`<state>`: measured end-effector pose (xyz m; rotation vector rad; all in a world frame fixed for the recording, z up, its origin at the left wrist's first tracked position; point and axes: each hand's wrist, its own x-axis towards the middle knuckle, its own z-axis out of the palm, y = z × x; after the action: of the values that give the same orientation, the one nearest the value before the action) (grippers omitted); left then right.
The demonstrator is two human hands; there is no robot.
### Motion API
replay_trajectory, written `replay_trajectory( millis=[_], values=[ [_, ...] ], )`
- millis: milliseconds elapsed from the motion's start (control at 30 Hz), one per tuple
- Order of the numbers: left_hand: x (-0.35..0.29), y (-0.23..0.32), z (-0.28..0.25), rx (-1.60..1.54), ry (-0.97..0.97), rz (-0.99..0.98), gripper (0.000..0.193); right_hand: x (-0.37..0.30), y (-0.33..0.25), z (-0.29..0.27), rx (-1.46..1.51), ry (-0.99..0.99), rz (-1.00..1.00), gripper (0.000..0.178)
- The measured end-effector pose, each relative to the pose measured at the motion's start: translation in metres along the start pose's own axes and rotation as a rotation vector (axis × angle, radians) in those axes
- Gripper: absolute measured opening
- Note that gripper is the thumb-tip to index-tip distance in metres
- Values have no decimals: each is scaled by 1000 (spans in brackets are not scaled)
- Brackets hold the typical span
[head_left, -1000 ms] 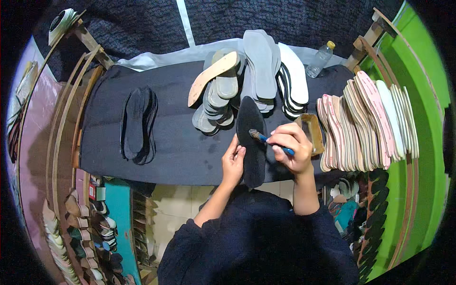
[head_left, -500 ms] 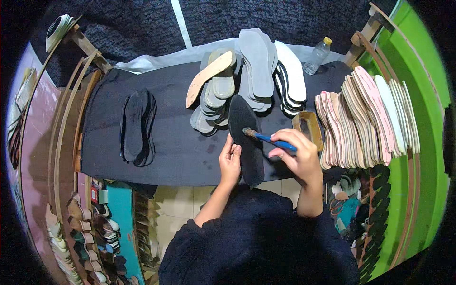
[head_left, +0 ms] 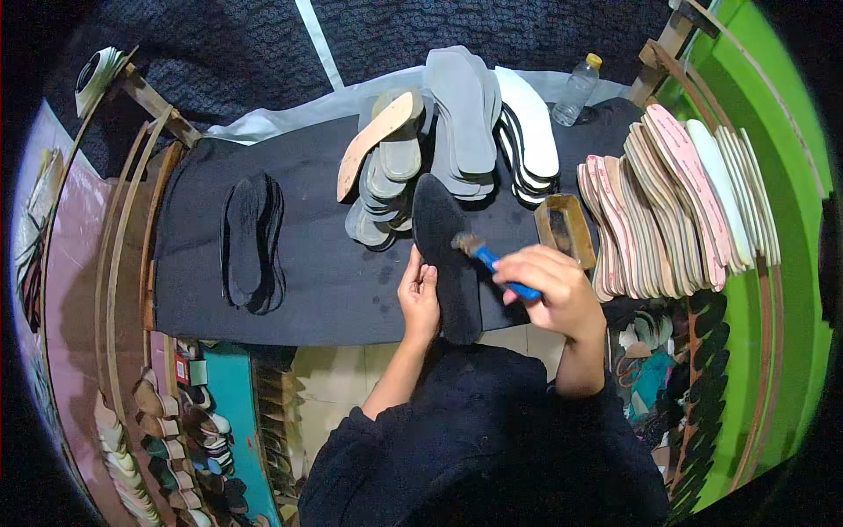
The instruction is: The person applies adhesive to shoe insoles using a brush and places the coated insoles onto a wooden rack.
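Note:
A black insole [head_left: 443, 228] stands lengthwise in front of me at the near edge of the table. My left hand [head_left: 421, 294] grips its left edge, thumb on the face and fingers mostly hidden behind. In my right hand [head_left: 553, 290] is a brush [head_left: 505, 270] with a blue handle, its bristles over the insole's right edge; I cannot tell whether they touch it. Beyond the insole lie grey insoles [head_left: 463, 114] in a stack, and a smaller pile of grey pieces [head_left: 386, 184] topped by a tan one [head_left: 378, 136].
An open tan container [head_left: 566, 230] sits right of the brush, beside a long row of pink and beige insoles [head_left: 654, 202]. White insoles [head_left: 529, 123] and a yellow-capped bottle [head_left: 578, 92] are farther back. A black insole stack [head_left: 252, 241] lies left on the dark-covered table [head_left: 329, 290].
The brush has shifted slightly right across the insole, toward its edge, and its handle tilts more steeply. My left hand keeps its hold. The whole view has shifted a little.

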<state>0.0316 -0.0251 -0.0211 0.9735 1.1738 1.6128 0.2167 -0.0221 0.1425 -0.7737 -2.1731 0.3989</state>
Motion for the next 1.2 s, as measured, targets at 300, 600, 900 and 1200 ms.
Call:
replay_trajectory(
  millis=[300, 600, 900, 1200],
  values=[
    [-1, 5, 3, 64, -41, -40, 46, 6, -1, -1, -73, 95, -45, 32],
    [-3, 14, 10, 125, 14, 17, 43, -10, -4, -6, 33, -20, 51, 28],
    [-3, 11, 10, 137, 43, 14, 46, -8, 2, 3, 1, 115, -2, 30],
    [-4, 15, 12, 147, 51, -1, 46, -34, -14, 11, 91, -148, -34, 32]
  ],
)
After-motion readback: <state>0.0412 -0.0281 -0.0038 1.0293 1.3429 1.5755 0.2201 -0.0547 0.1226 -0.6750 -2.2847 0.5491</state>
